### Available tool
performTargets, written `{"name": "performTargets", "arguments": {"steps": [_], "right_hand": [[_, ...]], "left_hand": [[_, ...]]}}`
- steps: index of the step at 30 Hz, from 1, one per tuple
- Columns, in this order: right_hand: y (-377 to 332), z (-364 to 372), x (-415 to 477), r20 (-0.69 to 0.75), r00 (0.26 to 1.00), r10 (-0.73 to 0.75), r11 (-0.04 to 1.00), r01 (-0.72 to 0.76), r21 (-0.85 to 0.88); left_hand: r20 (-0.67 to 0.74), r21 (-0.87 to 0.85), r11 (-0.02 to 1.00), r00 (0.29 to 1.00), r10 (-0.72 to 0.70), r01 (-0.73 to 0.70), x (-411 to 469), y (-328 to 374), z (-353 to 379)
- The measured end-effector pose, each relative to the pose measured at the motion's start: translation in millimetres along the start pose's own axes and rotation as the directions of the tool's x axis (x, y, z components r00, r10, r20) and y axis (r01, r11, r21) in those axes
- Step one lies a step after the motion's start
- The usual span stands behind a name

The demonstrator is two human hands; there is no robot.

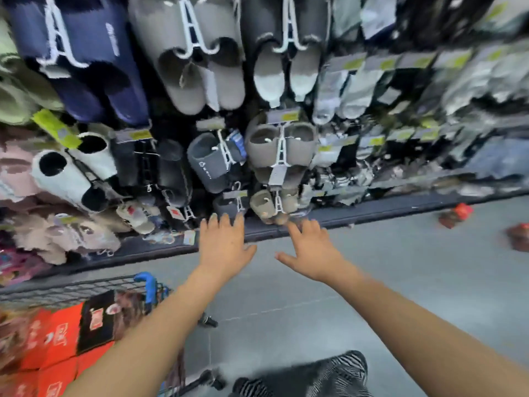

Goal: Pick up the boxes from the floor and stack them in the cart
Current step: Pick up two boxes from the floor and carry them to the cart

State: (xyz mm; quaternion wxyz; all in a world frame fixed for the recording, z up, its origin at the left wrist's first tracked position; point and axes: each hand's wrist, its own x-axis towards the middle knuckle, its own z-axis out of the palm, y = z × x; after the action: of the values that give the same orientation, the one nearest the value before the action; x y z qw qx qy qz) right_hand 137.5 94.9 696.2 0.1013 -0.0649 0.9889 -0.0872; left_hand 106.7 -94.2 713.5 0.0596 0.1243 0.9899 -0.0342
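Our left hand (223, 245) and right hand (312, 250) stretch out flat, holding nothing; two red boxes (455, 215) lie well to their right, near the far edge of the floor (386, 282).

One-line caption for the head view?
Left hand and right hand reach out empty; orange boxes sit in the cart; two red items lie on the floor.
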Motion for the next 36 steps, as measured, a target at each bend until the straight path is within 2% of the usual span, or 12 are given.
{"name": "performTargets", "arguments": {"steps": [3,7,16,20,25,36], "right_hand": [[80,-5,-38,-0.005,0.982,0.191,0.980,-0.191,0.061],[191,-9,-99,-0.018,0.912,0.410,0.904,-0.404,0.137],[403,-12,-239,0.025,0.702,0.712,0.672,-0.691,0.267],[469,-6,-270,0.079,0.628,0.774,0.576,-0.750,0.325],[550,-3,-272,0.118,0.577,0.808,0.497,-0.776,0.389],[811,-19,-205,0.173,0.500,0.849,0.394,-0.816,0.424]], "left_hand": [[0.009,0.041,0.980,0.981,0.192,-0.192,28,88,-7],[0.028,0.086,0.912,0.916,0.400,-0.400,53,217,-11],[0.055,0.080,0.759,0.763,0.644,-0.646,71,478,-3],[0.098,0.070,0.715,0.718,0.689,-0.695,79,553,7],[0.133,0.082,0.676,0.680,0.721,-0.732,124,638,16],[0.160,0.038,0.600,0.598,0.785,-0.799,289,880,42]]}}
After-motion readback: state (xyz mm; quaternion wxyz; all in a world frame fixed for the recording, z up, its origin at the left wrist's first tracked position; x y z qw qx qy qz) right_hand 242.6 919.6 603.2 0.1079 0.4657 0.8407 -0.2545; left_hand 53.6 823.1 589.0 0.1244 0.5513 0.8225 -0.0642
